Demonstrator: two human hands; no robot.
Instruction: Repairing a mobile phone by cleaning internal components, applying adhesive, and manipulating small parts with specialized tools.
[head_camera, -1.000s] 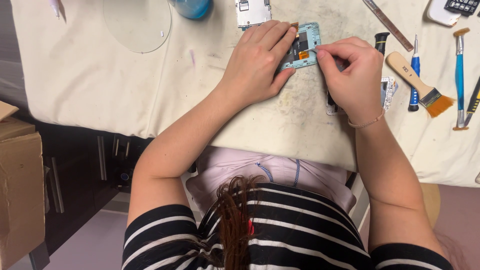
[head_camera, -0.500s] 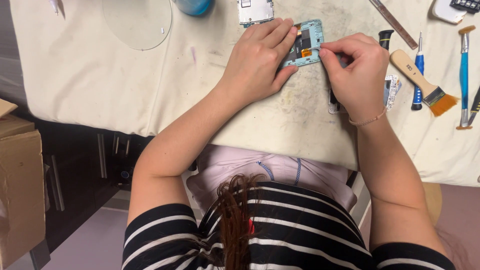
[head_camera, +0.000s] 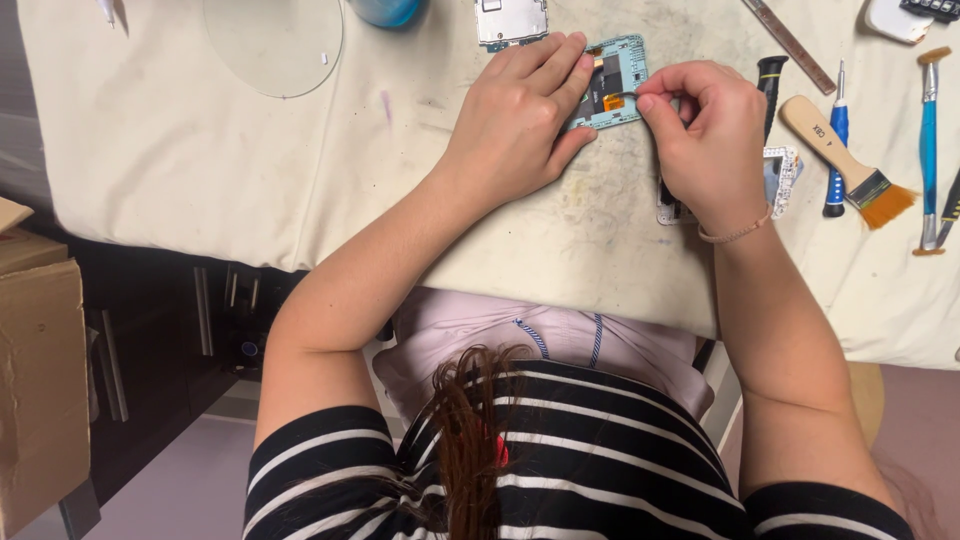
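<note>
Left hand pins the light-blue circuit board flat, steadying it. Right hand, at its 3 o'clock, pinches a thin dark tool against it

Left hand pinning teal circuit board, right hand perhaps tweezing

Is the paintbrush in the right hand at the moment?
No, the paintbrush lies on the cloth, apart from the right hand, which pinches a thin tool at the blue circuit board.
</note>
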